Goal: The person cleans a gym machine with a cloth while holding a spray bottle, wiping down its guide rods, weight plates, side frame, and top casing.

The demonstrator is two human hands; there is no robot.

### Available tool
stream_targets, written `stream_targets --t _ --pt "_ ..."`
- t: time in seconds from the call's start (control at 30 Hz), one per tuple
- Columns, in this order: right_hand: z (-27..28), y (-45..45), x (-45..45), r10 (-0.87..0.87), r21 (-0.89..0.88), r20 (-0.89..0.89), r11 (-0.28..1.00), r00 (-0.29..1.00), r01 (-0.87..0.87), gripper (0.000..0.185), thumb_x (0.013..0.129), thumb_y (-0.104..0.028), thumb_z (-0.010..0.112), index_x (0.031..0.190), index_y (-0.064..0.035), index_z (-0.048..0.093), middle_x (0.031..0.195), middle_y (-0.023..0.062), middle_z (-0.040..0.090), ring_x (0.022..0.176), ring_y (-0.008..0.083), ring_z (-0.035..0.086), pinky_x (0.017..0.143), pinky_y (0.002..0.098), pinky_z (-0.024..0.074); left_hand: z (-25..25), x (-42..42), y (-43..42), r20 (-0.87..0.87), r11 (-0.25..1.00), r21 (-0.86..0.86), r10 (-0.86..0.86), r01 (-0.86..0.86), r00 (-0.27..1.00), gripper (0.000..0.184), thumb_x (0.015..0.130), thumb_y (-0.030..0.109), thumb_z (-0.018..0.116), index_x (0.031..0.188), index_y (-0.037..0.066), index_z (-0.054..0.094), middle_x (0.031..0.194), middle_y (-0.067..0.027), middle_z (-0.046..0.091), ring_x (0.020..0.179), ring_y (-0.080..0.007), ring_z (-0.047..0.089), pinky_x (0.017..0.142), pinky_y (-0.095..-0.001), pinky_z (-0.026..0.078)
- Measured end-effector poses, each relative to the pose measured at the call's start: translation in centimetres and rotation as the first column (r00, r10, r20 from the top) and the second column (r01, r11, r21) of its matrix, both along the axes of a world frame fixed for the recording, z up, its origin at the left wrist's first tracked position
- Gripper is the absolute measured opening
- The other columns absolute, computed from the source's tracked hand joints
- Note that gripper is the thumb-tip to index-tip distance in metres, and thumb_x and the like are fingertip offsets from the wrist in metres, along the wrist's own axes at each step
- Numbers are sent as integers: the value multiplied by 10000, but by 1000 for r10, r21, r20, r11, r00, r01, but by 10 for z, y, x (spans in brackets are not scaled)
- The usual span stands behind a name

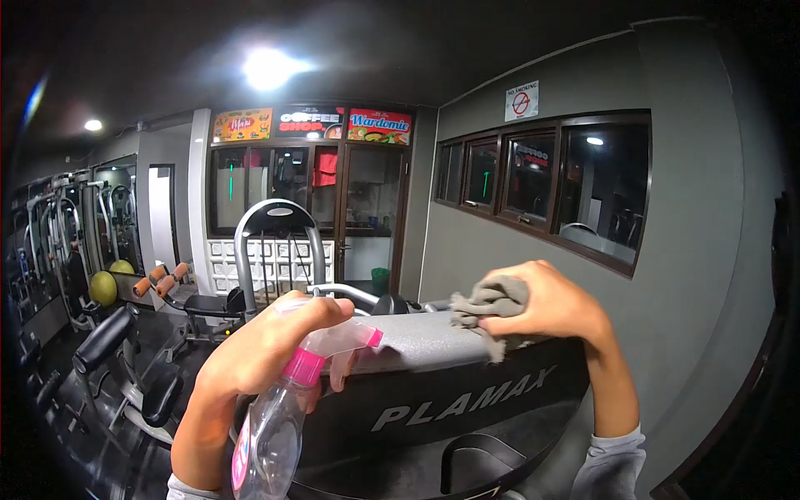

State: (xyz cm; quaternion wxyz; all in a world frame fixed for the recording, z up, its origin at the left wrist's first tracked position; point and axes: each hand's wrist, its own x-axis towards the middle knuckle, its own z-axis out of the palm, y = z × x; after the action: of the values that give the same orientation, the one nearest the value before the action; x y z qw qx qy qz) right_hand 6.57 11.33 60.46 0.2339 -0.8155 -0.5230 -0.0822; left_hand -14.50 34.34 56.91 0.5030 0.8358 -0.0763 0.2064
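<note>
My left hand (271, 337) is closed around the neck of a clear spray bottle (279, 433) with a pink collar and a pink nozzle tip pointing right. Bunched in my right hand (554, 304) is a grey cloth (492, 304), pressed against the top of a silver rounded frame bar (417, 337). That bar tops a gym machine with a black panel (467, 400) lettered PLAMAX. Part of the bar is covered by the bottle's spray head and by the cloth.
Another machine with a silver arched frame (279, 208) stands just beyond. To the left are a padded bench machine (125, 367) and a yellow-green ball (102, 288). A grey wall (533, 250) with windows runs along the right. A green bin (380, 277) stands near the door.
</note>
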Motion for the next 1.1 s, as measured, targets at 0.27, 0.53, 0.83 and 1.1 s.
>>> stream_targets --t 0.27,0.53,0.83,1.1 --pt "-16 8 -7 49 155 163 985 985 -74 372 655 -221 784 957 -20 702 846 140 706 777 253 678 759 332 511 16 6 24 71 889 453 33 -62 997 332 929 225 465 1145 -11 554 852 -169 669 721 -310 628 709 -368 492" --pt "-19 37 -16 160 211 117 960 980 -182 312 661 -171 776 926 -24 701 810 87 716 723 160 666 726 293 516 7 23 33 340 604 767 -100 -215 935 371 856 155 482 1178 -16 548 1090 -222 650 981 -396 616 839 -412 490" --pt "-24 104 -44 274 183 187 934 943 -308 338 722 -226 772 977 -23 686 841 115 707 771 186 681 752 323 523 8 -22 36 -14 951 306 46 -40 999 318 960 204 399 1122 -11 568 829 -146 690 782 -297 653 761 -355 483" --pt "-12 25 -42 -85 100 66 992 994 78 389 713 -302 773 979 -28 701 845 155 712 797 277 703 757 370 521 -11 -34 52 -117 1000 3 -22 23 993 503 940 363 441 760 -49 665 678 -134 664 653 -218 635 662 -303 479"
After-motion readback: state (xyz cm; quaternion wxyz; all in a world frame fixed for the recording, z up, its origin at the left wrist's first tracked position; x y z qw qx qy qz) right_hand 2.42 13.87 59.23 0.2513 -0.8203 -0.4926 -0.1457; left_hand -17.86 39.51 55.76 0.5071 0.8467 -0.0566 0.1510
